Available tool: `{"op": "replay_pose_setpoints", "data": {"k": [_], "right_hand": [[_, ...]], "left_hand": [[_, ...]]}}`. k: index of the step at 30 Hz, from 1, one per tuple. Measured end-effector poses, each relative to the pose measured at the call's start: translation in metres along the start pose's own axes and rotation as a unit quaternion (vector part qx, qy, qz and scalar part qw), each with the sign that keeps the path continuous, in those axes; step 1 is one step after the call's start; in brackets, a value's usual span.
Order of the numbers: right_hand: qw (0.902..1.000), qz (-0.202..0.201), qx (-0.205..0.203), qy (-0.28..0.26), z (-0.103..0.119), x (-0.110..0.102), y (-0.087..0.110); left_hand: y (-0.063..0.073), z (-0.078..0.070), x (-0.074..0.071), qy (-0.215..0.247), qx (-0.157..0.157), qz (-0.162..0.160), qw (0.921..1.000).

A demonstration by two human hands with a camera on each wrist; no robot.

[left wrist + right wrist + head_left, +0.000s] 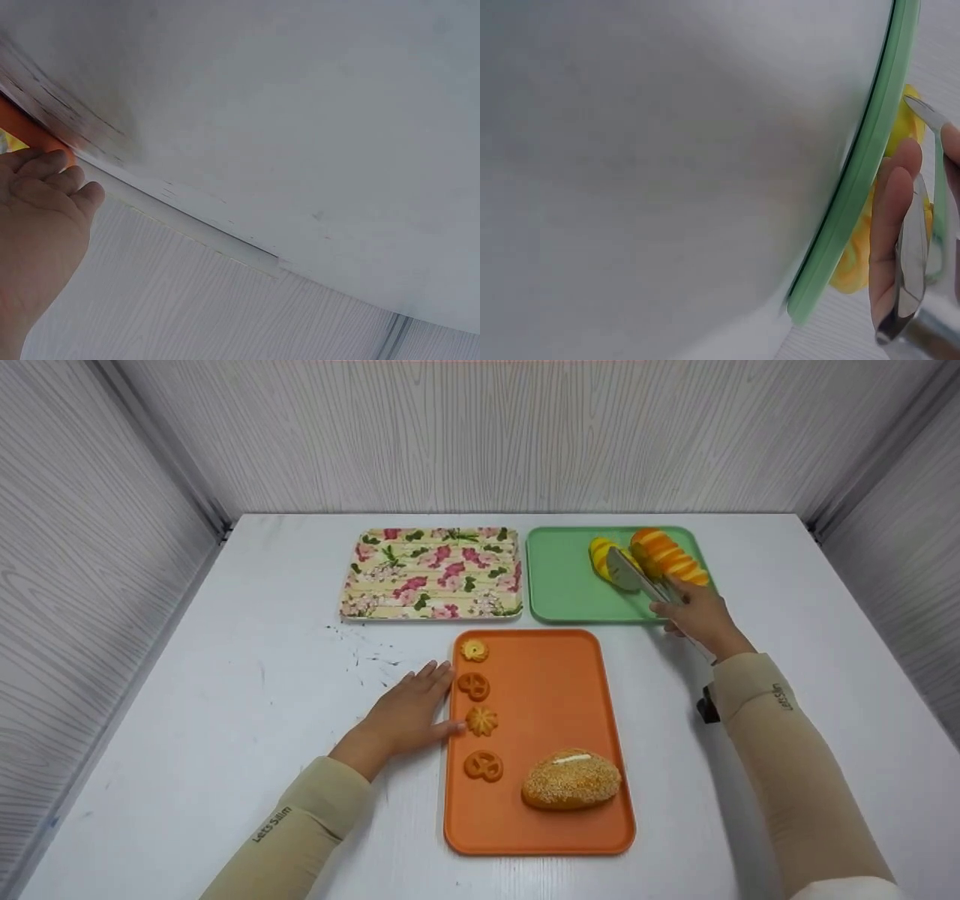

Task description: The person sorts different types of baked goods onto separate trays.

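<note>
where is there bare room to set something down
Free: the floral tray; the green tray left of the striped loaves; the orange tray between cookies and right rim, beyond the sesame bread; the table left of the left hand. Crowded: around the striped loaves, with tongs and the right hand.

- A panelled work booth, more like a test or recording stand than a furnished room; which kind of building holds it cannot be told.
- White surface (pixel 247 660), plain and smooth, with dark scuffs and specks left of its middle.
- Pale wood-grain back panel (pixel 480 435) rising straight from the far edge.
- Matching left panel (pixel 75 510) and right panel (pixel 911 532) along the side edges, boxing the surface in.
- Grey corner strips (pixel 176 457) where the panels join, meeting the surface near its far left and far right corners.
- Bakery-style goods on an orange tray (pixel 540 682) and a green tray (pixel 559 577), a food-service touch.
</note>
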State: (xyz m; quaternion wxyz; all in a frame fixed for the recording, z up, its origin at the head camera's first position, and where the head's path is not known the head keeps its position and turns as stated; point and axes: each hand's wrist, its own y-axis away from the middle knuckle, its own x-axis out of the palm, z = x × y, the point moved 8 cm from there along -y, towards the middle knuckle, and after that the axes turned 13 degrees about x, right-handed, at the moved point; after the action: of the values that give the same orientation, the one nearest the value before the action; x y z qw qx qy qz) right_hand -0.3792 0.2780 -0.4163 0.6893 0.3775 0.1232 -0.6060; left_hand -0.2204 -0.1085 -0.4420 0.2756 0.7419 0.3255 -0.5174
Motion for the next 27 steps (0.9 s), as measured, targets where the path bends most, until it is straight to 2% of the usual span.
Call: {"op": "replay_pose_setpoints", "data": {"k": [12,20,27], "right_hand": [[0.9999,0.005,0.001,0.010,-0.001,0.000,0.003],[0.9992,-0.029,-0.013,0.027,0.000,-0.013,0.006],[0.9985,-0.041,-0.033,0.012,0.003,-0.024,0.018]], "left_hand": [[0.001,-0.001,-0.002,-0.001,0.005,-0.002,1.0000],[0.001,0.000,0.000,-0.001,0.004,-0.002,1.0000],[0.001,0.001,0.000,0.007,-0.005,0.004,1.0000]]}}
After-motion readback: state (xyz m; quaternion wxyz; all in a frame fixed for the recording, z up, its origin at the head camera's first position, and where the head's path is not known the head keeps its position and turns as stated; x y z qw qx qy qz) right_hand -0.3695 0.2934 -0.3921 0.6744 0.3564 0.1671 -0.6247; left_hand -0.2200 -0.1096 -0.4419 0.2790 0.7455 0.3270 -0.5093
